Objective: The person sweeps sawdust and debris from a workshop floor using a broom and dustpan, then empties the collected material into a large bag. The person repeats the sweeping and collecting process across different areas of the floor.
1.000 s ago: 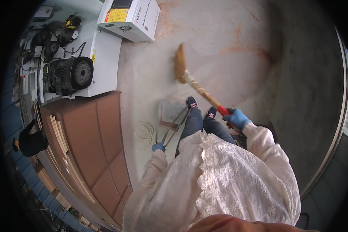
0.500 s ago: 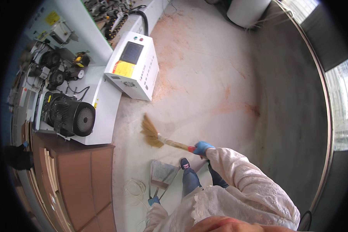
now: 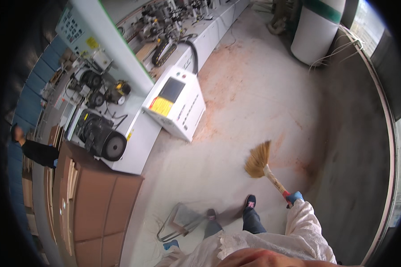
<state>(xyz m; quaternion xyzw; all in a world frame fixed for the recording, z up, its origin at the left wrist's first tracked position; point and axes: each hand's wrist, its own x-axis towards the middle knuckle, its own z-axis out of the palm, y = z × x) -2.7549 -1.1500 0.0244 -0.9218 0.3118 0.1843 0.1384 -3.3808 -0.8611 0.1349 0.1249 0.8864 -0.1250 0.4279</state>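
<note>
My right hand (image 3: 295, 197), in a blue glove, is wrapped round the red-banded grip of a straw broom (image 3: 257, 161). The broom's fanned bristles point up and away to the left, over the pale floor. Lower down, my left hand (image 3: 170, 244), also gloved in blue, is closed at the end of the long wire handle of a grey metal dustpan (image 3: 187, 218). The pan is slightly blurred and lies left of my feet; the fingers of that hand are partly hidden.
Reddish-brown dust (image 3: 223, 84) is scattered along the floor by a machine with a white control box (image 3: 176, 104). A black motor (image 3: 100, 135) and stacked brown boards (image 3: 98, 204) are at left. A dark wall (image 3: 356, 147) bounds the right. Another person (image 3: 35, 149) stands far left.
The broom and my right hand have swung to the right, away from the control box. The dustpan has shifted slightly lower, still by my left hand. My view has turned and my feet have moved.
</note>
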